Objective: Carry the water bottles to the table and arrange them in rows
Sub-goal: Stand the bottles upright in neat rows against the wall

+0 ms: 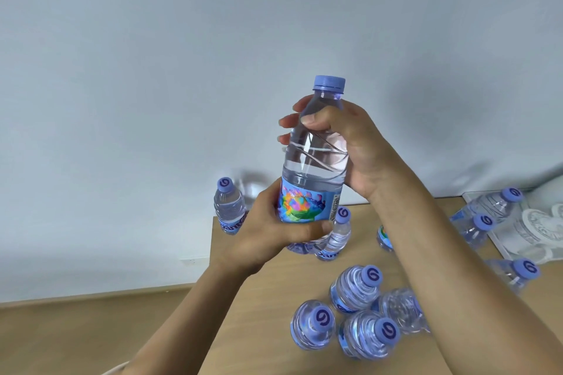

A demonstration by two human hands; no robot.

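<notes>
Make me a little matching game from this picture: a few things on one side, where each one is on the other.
Things:
1. right hand
2. left hand
3. held bottle
4. far-left bottle

Places:
A. standing alone at the table's back-left corner
B. wrapped round the bottle's upper part
C. gripping the bottle at its colourful label
D. raised upright above the table

Pairs: 1-B, 2-C, 3-D, 4-A

i see one clear water bottle (313,161) with a blue cap and bright label held upright above the table (268,298); other blue-capped bottles (355,289) stand scattered on it, not in rows.
</notes>
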